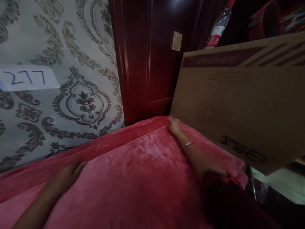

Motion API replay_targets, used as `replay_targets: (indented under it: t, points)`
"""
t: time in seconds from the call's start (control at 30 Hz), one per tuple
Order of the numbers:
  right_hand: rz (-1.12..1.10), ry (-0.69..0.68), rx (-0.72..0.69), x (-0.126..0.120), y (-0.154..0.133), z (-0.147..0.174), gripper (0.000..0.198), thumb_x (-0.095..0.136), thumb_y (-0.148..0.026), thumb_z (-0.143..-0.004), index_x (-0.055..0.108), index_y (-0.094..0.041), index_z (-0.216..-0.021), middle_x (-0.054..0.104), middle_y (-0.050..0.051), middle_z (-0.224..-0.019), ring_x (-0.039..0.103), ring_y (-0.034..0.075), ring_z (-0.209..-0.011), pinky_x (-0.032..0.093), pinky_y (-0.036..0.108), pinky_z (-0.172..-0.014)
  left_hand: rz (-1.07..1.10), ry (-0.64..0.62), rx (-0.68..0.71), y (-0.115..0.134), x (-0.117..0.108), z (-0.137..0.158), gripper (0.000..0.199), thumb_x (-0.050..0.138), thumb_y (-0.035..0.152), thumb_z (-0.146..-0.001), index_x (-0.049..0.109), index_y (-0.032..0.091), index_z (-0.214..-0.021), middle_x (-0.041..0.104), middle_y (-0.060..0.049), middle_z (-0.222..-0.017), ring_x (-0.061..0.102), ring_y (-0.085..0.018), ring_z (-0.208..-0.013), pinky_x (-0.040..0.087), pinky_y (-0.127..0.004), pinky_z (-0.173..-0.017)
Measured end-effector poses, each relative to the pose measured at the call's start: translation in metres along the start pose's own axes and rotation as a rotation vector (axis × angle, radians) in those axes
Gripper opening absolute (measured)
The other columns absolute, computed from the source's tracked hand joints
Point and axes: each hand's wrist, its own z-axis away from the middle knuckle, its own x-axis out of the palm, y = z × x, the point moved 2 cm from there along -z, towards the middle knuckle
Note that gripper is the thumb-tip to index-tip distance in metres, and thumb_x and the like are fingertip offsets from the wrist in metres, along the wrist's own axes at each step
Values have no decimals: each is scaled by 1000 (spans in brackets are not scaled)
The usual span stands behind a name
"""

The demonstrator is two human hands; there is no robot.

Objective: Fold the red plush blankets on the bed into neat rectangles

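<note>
A pink-red plush blanket (pixel 133 178) spreads in front of me, with a folded or overlapping darker band along its far side. My left hand (pixel 69 173) rests on the blanket near that band's edge, thumb stretched out; its other fingers show only in part. At the far corner, beside the cardboard box, my right hand (pixel 174 126) has its fingers closed on the blanket's edge. Its fingertips are partly hidden in the cloth. A silver bracelet (pixel 187 144) circles my right wrist.
A large cardboard box (pixel 238 105) stands along the right side, with a plastic bottle (pixel 218 28) and a red curved object (pixel 264 22) above its top edge. Behind the blanket are a dark red wood panel (pixel 135 70) and a patterned wall (pixel 88 92) with a paper marked 277 (pixel 30 78).
</note>
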Motion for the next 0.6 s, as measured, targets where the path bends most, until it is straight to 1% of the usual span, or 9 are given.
replay_targets:
  t: [0.07, 0.1, 0.13, 0.2, 0.27, 0.33, 0.4, 0.5, 0.6]
  points:
    - [25, 10, 69, -7, 32, -9, 54, 43, -10, -90, 58, -19, -141, 55, 14, -148, 49, 29, -135, 41, 47, -110, 24, 2, 5, 0, 1, 0, 37, 32, 52, -86, 64, 34, -81, 78, 1, -95, 70, -28, -102, 50, -37, -87]
    - [31, 7, 99, -9, 45, -13, 54, 44, -11, -90, 56, -19, -143, 54, 15, -148, 50, 30, -134, 43, 47, -108, 35, 4, 3, 0, 1, 0, 35, 34, 52, -85, 64, 34, -80, 79, 2, -94, 70, -28, -101, 50, -37, -87]
    - [33, -2, 127, -9, 55, -18, 54, 44, -13, -92, 55, -18, -144, 55, 17, -147, 53, 31, -131, 45, 47, -105, 42, 9, -7, -1, 2, 0, 35, 35, 52, -84, 65, 34, -82, 79, 2, -95, 70, -28, -101, 50, -37, -87]
    - [27, -37, 168, -6, 70, -29, 50, 44, -17, -94, 55, -13, -143, 62, 20, -137, 61, 30, -122, 49, 42, -98, 41, 20, -37, -3, 3, 0, 35, 37, 52, -82, 66, 34, -86, 79, 1, -100, 70, -29, -102, 50, -38, -88]
    - [18, -81, 194, -2, 78, -41, 43, 49, -21, -95, 63, -8, -134, 70, 21, -123, 67, 28, -111, 51, 35, -92, 36, 25, -51, -6, 4, -1, 36, 37, 54, -82, 66, 35, -89, 79, 2, -103, 69, -29, -105, 49, -38, -90]
    - [7, -115, 205, 1, 83, -51, 36, 55, -24, -94, 70, -8, -123, 74, 20, -113, 70, 27, -103, 52, 30, -86, 36, 23, -54, -8, 6, -1, 36, 37, 57, -82, 66, 36, -89, 79, 5, -101, 69, -29, -106, 48, -38, -92]
    - [-7, -129, 207, 3, 88, -58, 34, 60, -25, -92, 73, -9, -119, 76, 17, -109, 72, 24, -99, 52, 27, -81, 32, 23, -49, -10, 7, -2, 36, 37, 58, -82, 65, 36, -88, 79, 6, -100, 69, -28, -105, 48, -37, -92]
    - [-29, -133, 203, 3, 94, -62, 35, 64, -26, -90, 72, -13, -122, 77, 11, -107, 72, 21, -93, 51, 23, -75, 8, 29, -56, -10, 8, -2, 37, 36, 58, -82, 65, 36, -88, 79, 5, -101, 69, -28, -104, 48, -37, -91]
    - [-23, -116, 208, 3, 99, -61, 32, 64, -29, -91, 73, -12, -117, 77, 12, -104, 72, 22, -91, 51, 24, -74, -16, 26, -66, -8, 7, -2, 38, 33, 57, -82, 64, 36, -88, 79, 5, -101, 69, -27, -104, 48, -36, -90]
